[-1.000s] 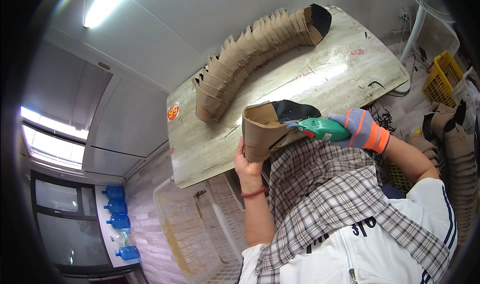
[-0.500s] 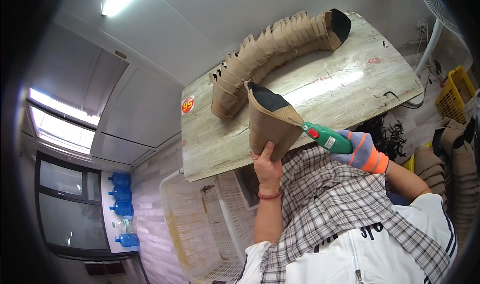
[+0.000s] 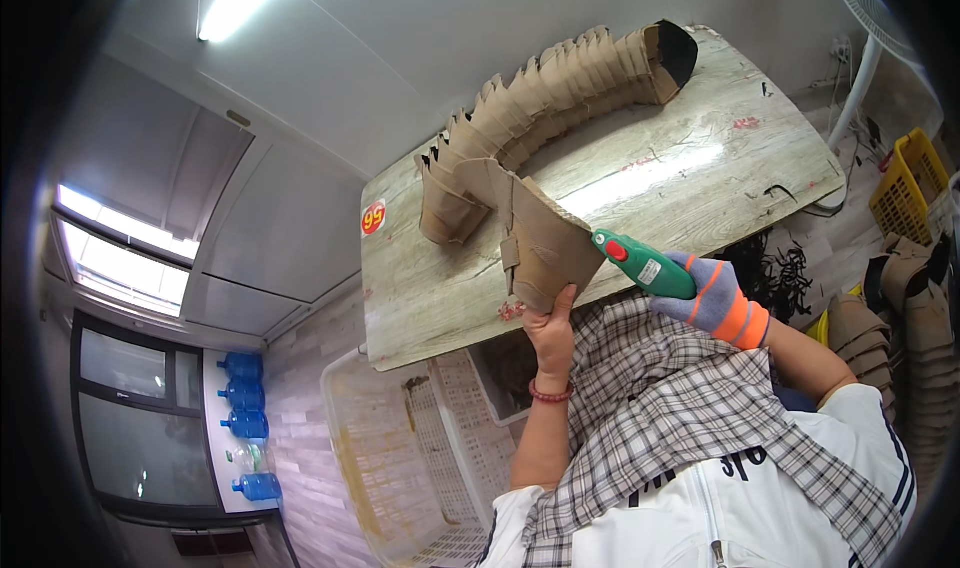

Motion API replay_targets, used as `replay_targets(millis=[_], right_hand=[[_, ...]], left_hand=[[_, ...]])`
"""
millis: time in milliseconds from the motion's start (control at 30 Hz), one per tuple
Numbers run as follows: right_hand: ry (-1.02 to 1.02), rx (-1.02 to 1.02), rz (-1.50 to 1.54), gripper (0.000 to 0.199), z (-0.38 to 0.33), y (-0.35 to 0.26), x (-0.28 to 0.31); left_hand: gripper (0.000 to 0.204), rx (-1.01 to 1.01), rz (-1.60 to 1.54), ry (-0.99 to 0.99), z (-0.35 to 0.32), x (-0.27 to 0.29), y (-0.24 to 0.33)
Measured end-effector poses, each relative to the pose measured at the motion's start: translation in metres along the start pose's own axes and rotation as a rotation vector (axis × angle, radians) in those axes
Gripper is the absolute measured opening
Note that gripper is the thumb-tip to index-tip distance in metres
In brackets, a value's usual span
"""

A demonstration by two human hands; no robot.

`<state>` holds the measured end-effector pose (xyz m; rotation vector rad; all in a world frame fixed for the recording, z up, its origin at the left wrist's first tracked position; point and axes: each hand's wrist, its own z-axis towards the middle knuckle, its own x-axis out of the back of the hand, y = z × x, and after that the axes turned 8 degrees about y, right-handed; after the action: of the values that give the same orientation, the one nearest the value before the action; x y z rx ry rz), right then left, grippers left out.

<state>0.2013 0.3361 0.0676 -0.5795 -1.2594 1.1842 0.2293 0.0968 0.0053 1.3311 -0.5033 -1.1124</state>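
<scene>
- Tan suede-like boot upper (image 3: 540, 243), stiff folded panel, gripped at bottom edge by left hand (image 3: 552, 330) fingers; long axis upright over woodgrain tabletop (image 3: 440, 288).
- Green glue gun (image 3: 640, 265), nozzle up-left against upper, wrapped by right hand (image 3: 712, 300) fingers in knit glove.

From my feed I see a wood-grain worktop (image 3: 680, 183) carrying a long curved row of nested tan boot shafts (image 3: 540, 108), with a round red sticker (image 3: 373, 217) at its corner. A white plastic crate (image 3: 400, 458) sits beside it. Blue water bottles (image 3: 245, 423) line a shelf near the window. A yellow basket (image 3: 905, 183) and a white fan stand (image 3: 860, 78) are off to one side, with more stacked tan pieces (image 3: 915, 308) close by.
</scene>
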Motion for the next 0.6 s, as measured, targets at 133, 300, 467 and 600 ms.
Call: replay_targets(millis=[133, 300, 467, 600], right_hand=[[0.045, -0.012, 0.002, 0.059, 0.003, 0.006, -0.004], [0.063, -0.102, 0.092, 0.057, 0.007, 0.010, -0.010], [0.026, -0.268, 0.228, 0.052, 0.017, -0.001, -0.008], [0.049, -0.288, 0.205, 0.048, 0.033, -0.003, -0.005]], left_hand=[[0.013, -0.147, 0.227, -0.039, -0.005, -0.003, -0.006], [0.011, -0.339, 0.459, -0.132, -0.006, -0.003, -0.012], [0.014, -0.578, 0.685, -0.212, -0.008, 0.009, -0.030], [0.018, -0.608, 0.825, -0.220, -0.017, 0.028, -0.024]])
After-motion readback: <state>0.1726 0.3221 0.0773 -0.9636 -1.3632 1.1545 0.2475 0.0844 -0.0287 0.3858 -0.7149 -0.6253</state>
